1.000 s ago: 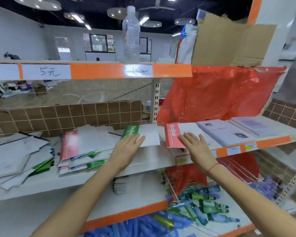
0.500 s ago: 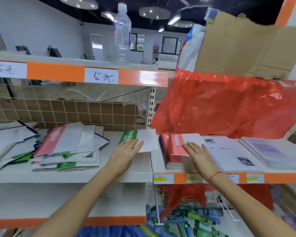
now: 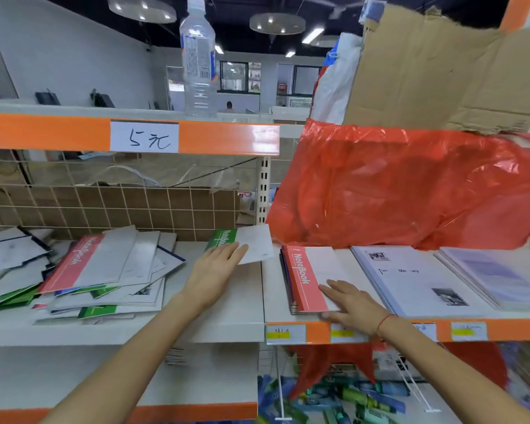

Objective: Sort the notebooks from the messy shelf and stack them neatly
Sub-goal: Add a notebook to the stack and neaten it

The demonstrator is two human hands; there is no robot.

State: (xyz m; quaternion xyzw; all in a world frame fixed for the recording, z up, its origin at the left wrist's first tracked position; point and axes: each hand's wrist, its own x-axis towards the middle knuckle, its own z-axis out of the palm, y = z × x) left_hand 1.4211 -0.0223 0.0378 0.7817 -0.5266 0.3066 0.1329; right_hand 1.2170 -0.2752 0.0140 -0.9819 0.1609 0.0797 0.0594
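A green-and-white notebook (image 3: 251, 241) lies on the white left shelf (image 3: 227, 319), and my left hand (image 3: 214, 270) rests flat on its near edge with straight fingers. On the right shelf a neat stack topped by a red-and-white notebook (image 3: 306, 276) stands near the front edge. My right hand (image 3: 349, 304) lies flat on its near right corner, fingers spread. A messy heap of notebooks (image 3: 98, 270), red, green and white, sprawls at the left of the left shelf.
Two more piles, white notebooks (image 3: 410, 280) and pale purple ones (image 3: 496, 273), sit right of the red stack. Red plastic sheeting (image 3: 410, 191) hangs behind them. A water bottle (image 3: 198, 56) stands on the upper shelf. Pens fill the bin below (image 3: 349, 396).
The view has shifted closer and rightward. My right hand has slid toward the near corner of the red stack. My left hand stays on the green notebook.
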